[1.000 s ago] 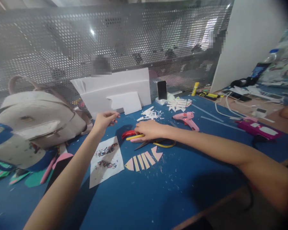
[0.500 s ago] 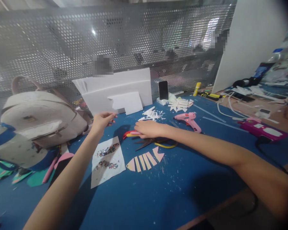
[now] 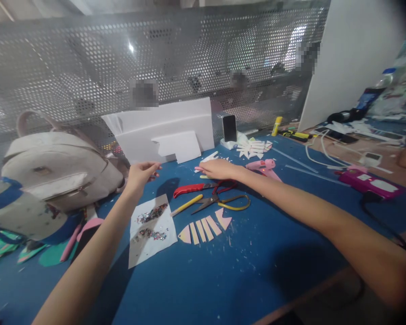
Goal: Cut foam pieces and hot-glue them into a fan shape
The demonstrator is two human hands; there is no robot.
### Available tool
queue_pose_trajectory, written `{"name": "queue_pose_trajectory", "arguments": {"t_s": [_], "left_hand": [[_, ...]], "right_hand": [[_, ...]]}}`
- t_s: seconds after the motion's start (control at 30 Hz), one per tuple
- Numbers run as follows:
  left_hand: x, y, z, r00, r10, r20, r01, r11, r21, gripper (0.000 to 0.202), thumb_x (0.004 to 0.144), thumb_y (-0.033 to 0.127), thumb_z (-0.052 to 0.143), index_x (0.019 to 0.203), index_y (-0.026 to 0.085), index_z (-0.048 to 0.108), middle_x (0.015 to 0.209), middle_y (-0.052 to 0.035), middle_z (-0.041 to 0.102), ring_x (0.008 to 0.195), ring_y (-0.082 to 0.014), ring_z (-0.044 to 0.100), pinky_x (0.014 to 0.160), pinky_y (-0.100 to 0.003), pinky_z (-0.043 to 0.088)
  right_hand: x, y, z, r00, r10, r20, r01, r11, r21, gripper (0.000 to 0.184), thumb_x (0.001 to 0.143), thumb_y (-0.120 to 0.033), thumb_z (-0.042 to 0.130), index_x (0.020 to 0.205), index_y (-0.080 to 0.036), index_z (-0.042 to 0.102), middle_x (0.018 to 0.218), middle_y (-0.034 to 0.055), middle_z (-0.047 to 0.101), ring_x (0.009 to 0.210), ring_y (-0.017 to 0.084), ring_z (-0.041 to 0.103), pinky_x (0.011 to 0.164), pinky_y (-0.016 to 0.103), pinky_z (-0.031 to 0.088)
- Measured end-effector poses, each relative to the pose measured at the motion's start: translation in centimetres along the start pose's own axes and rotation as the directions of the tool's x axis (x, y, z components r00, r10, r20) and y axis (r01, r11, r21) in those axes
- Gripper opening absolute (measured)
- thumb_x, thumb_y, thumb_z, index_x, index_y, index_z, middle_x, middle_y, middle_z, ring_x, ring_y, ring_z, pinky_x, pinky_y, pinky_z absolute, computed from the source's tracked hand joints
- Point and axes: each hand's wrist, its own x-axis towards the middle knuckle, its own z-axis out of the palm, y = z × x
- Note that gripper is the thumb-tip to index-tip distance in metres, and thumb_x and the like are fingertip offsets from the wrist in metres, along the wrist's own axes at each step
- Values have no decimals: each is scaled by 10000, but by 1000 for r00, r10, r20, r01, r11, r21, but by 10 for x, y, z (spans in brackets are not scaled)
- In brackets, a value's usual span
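Note:
My right hand (image 3: 219, 168) lies low over the blue table (image 3: 243, 271), by the white paper scraps (image 3: 209, 158). Its fingers are closed on a thin pink stick (image 3: 198, 169) whose tip pokes out to the left. My left hand (image 3: 140, 174) hovers above the table beside the white foam boards (image 3: 165, 128), fingertips pinched together; what they hold, if anything, is too small to see. Between and below the hands lie a red utility knife (image 3: 189, 188), a yellow stick (image 3: 186, 206) and scissors (image 3: 219, 198). A fan of pink cut pieces (image 3: 203, 226) lies nearer me.
White paper with glitter (image 3: 150, 230) lies at the left of the pieces. A pink glue gun (image 3: 264, 165), a standing phone (image 3: 228, 127), a beige backpack (image 3: 54, 167) and a magenta glue gun (image 3: 368, 183) surround the area. A perforated metal screen (image 3: 189, 58) closes the back.
My right hand has lifted off the knife, yellow stick and scissors and moved away towards the white scraps, taking the pink stick. The yellow stick stays on the table. My left hand barely moved.

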Motion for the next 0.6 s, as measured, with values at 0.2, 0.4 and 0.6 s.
{"name": "queue_pose_trajectory", "arguments": {"t_s": [0.2,0.4,0.6], "left_hand": [[3,0,-1,1000,0,6,0,1000,-9,304,914,365,578,1123,145,571,1092,-65,607,925,-164,617,794,-357,544],[1,1,3,1000,11,16,-11,1000,8,302,915,365,577,1122,145,571,1090,-64,608,921,-163,617,791,-355,545],[-2,1,0,1000,22,22,-23,1000,12,297,915,362,578,1116,143,572,1079,-62,609,907,-158,618,778,-346,546]], "right_hand": [[-10,-47,10,966,-255,42,252,966,63,298,957,-350,548,1176,-151,577,1142,86,610,967,196,622,835,397,539],[-8,-66,22,953,-283,104,277,958,68,302,948,-350,563,1164,-141,578,1112,80,617,940,192,628,812,389,545],[-1,-30,4,998,-58,40,55,997,55,296,953,-332,555,1190,-155,571,1184,93,593,1002,206,613,853,408,535]]}}
